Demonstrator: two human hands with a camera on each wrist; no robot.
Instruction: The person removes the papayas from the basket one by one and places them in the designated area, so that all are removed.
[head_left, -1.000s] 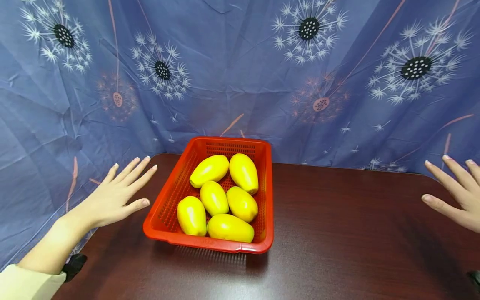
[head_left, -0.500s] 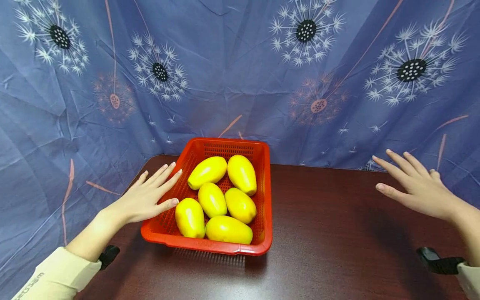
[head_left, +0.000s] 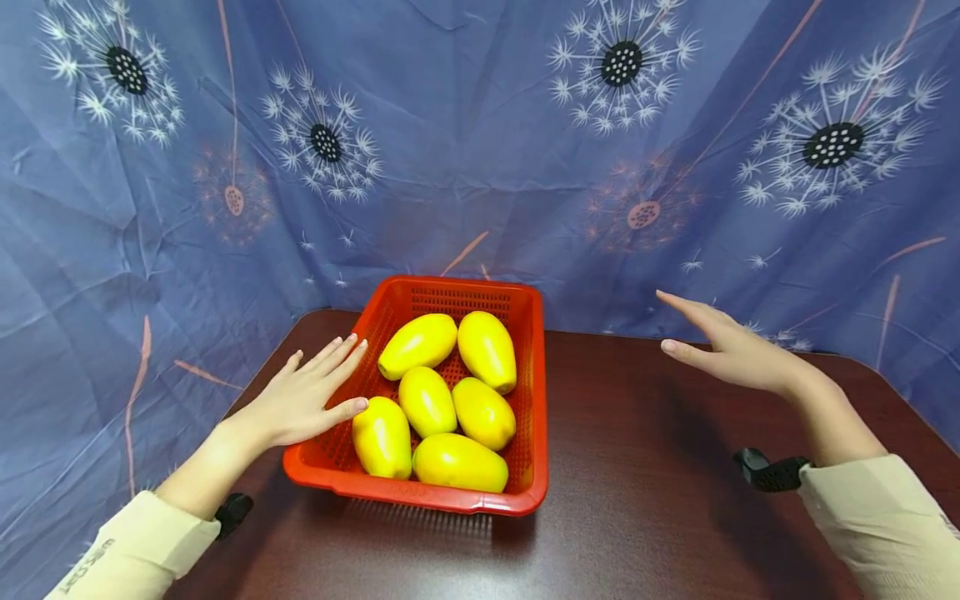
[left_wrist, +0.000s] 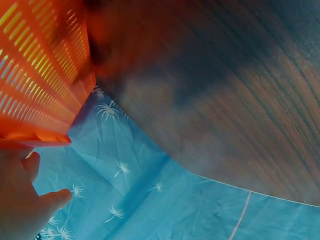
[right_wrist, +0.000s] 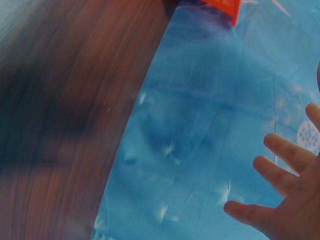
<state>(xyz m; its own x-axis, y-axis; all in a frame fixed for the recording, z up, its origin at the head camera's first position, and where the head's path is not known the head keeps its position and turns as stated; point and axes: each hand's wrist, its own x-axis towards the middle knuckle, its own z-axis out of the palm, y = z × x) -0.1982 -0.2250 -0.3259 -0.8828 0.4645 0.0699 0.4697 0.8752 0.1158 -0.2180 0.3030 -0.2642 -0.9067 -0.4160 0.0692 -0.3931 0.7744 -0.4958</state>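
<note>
A red perforated basket [head_left: 532, 392] stands on the dark wooden table [head_left: 660, 517] and holds several yellow oval fruits [head_left: 429, 400]. My left hand [head_left: 311, 396] lies flat with straight fingers over the basket's left rim, the thumb close to the nearest fruit [head_left: 381, 437]. My right hand [head_left: 720, 346] hovers open above the table, a hand's width right of the basket and holding nothing. In the left wrist view the basket's orange-red wall [left_wrist: 40, 70] sits just above my fingers [left_wrist: 25, 200]. In the right wrist view my spread fingers [right_wrist: 285, 185] show against blue cloth.
A blue cloth [head_left: 480, 142] printed with dandelion heads hangs behind the table and drapes down its left side. Bare table top [head_left: 675, 467] stretches to the right and in front of the basket. Black wrist straps [head_left: 768, 471] show at both sleeves.
Both hands have moved inward toward the basket. The left hand went from beside the table edge to over the basket's left rim; the right came in from the far right edge.
</note>
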